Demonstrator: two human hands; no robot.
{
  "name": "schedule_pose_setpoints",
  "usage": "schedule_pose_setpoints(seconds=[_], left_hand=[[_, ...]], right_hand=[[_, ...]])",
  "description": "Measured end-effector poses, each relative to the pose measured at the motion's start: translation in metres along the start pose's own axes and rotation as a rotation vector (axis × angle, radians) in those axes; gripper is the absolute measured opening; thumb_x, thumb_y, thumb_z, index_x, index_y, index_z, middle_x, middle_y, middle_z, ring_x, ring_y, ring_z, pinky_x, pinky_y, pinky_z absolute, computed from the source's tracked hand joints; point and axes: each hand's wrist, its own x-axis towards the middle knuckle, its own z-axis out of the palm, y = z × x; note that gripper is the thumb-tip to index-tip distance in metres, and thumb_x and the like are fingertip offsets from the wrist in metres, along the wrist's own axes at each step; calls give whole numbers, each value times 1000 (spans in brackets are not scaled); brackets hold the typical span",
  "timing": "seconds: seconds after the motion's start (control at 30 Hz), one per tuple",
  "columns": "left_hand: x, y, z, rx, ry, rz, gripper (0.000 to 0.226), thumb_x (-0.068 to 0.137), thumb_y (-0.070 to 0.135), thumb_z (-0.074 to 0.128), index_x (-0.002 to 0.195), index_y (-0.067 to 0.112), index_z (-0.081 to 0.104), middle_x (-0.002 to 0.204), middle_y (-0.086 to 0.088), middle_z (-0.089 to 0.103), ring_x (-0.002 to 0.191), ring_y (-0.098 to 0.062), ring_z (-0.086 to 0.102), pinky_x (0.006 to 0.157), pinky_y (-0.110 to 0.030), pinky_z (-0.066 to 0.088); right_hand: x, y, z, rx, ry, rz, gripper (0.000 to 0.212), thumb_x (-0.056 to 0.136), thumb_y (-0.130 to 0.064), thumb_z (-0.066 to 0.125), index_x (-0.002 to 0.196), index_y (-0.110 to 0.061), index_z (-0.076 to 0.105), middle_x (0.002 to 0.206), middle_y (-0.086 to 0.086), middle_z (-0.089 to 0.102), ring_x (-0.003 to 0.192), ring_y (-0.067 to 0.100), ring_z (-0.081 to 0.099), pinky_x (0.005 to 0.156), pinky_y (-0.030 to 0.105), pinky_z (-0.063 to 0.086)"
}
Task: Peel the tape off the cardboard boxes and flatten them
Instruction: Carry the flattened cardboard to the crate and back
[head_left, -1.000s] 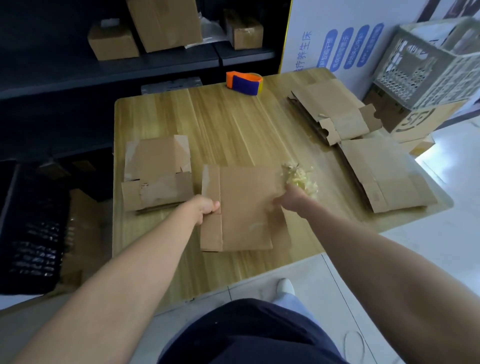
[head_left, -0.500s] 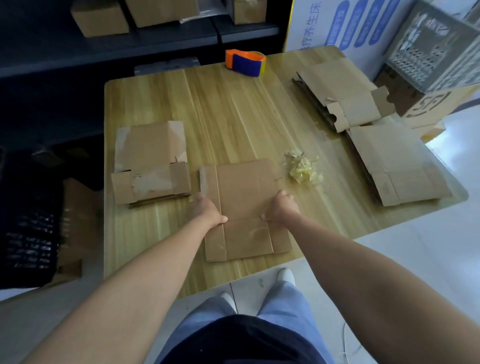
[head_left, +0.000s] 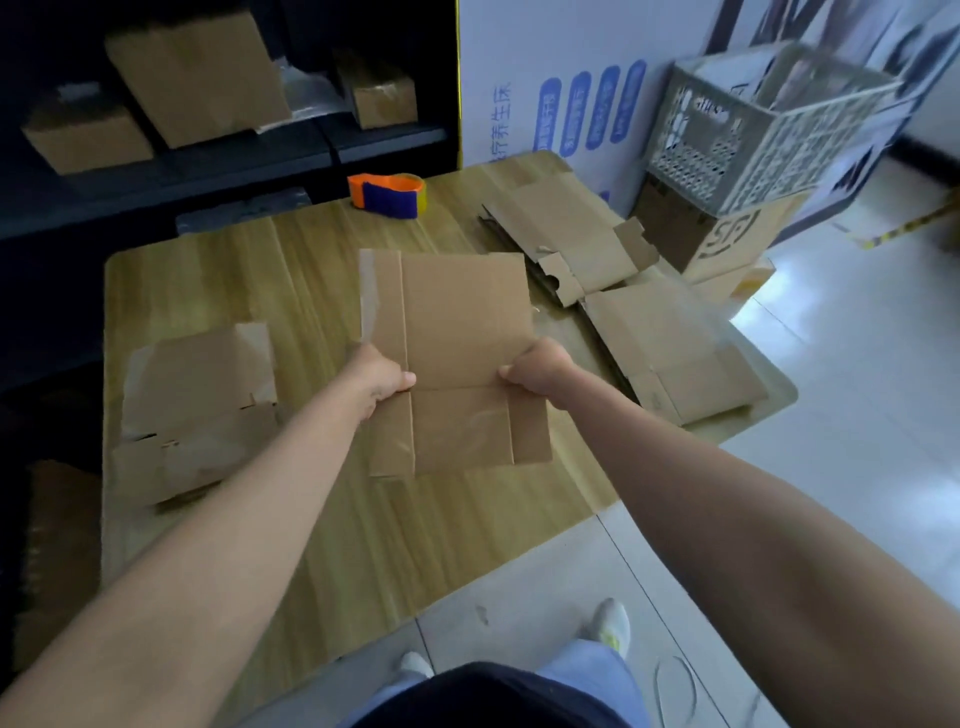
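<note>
A flattened brown cardboard box (head_left: 452, 317) is held up above the wooden table (head_left: 249, 280), with clear tape along its left edge. My left hand (head_left: 382, 382) grips its left side at the fold line. My right hand (head_left: 535, 370) grips its right side at the same height. Another flattened box (head_left: 197, 405) with tape patches lies on the table to the left. Two more flattened boxes (head_left: 571, 234) (head_left: 675, 353) lie on the right side of the table. The held box hides the spot where the crumpled tape lay.
An orange and blue tape dispenser (head_left: 387, 195) sits at the table's far edge. Dark shelves behind hold several closed cardboard boxes (head_left: 197, 73). A grey plastic crate (head_left: 753, 124) rests on a printed carton (head_left: 711, 228) at the right. My feet stand on the tiled floor below.
Both hands have lifted the flattened box off the table and raised it away from me. The tape wad on the table is now covered from view.
</note>
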Motion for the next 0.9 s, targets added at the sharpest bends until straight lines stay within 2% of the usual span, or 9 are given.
schedule_pose_setpoints(seconds=[0.1,0.3,0.37,0.4,0.53,0.7,0.77,0.83,0.9], left_hand=[[2,47,53,-136,-40,20,79,84,16,72,143,0,23,148,-15,35,132,-30,40,105,-35,35],[-17,136,190,-230,-144,5,57,82,14,73,128,-2,45,131,-16,54,115,-29,55,86,-32,45],[-21,161,231,-223,-169,-14,54,82,12,73,127,-3,45,131,-17,53,118,-30,53,95,-34,44],[-21,170,246,-228,-173,-23,55,82,11,73,127,-3,44,132,-17,52,120,-31,52,100,-37,43],[-13,191,300,-206,-159,-116,64,83,12,72,135,-1,36,139,-17,45,126,-33,46,106,-43,38],[12,180,332,-119,-85,-247,83,72,24,81,138,3,35,147,-17,37,133,-32,40,108,-44,36],[29,171,343,-125,-87,-271,99,69,24,83,146,4,24,148,-16,35,131,-32,42,107,-44,37],[24,178,342,-157,-107,-279,87,71,24,81,140,2,34,139,-14,48,121,-31,51,102,-43,43],[23,184,341,-185,-142,-281,63,77,24,78,128,0,49,123,-13,58,110,-29,57,98,-40,46]], right_hand=[[14,29,-64,-48,130,27,46,87,-35,66,116,0,57,111,11,62,106,28,60,77,30,45],[57,129,-188,-34,154,133,30,85,-26,68,102,-4,60,99,11,63,97,26,61,90,36,52],[70,160,-219,-16,127,137,17,84,-20,69,78,-13,54,81,4,55,90,23,55,86,32,49],[77,172,-230,-11,98,153,26,84,-17,68,70,-16,46,74,0,48,88,21,50,81,30,46],[106,203,-263,-69,13,158,33,84,-13,66,65,-18,39,73,1,45,88,21,46,76,28,39],[139,220,-265,-91,-83,113,22,86,-11,65,76,-12,45,98,12,50,81,21,51,68,30,44],[148,224,-262,-93,-100,111,15,87,-16,64,89,-6,53,105,14,53,90,24,55,77,34,48],[155,227,-260,-52,-122,127,35,86,-16,63,116,0,54,116,16,56,107,30,57,90,38,48],[162,229,-259,-18,-161,165,45,83,-16,67,122,0,55,123,17,58,114,33,57,92,38,48]])
